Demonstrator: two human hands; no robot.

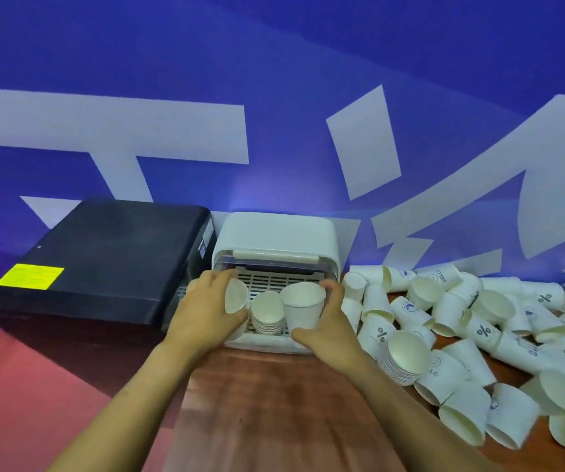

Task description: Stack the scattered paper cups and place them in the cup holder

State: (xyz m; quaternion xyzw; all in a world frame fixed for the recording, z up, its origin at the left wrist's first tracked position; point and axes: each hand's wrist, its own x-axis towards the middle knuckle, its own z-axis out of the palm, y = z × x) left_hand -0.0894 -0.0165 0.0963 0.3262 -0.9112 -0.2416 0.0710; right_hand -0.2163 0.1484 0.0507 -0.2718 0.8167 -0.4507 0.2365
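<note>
The white cup holder (274, 240) sits at the back edge of the tabletop (274, 403). The right hand (325, 321) curls its fingers round a cup stack (301, 311) to stand it on the holder's tray. The left hand (206, 308) grips another cup (236, 296), tipped sideways, ready to go in. Loose cups (478, 321) wait along the right edge

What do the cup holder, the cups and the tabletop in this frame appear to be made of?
Cup holder: likely plastic, white and smooth, with rounded moulded corners and a slotted grille inside.
Cups: paper, matte white with printed logos; one by the left hand has a squashed rim.
Tabletop: wood or wood-look laminate, brown with grain streaks; which one cannot be told.
</note>
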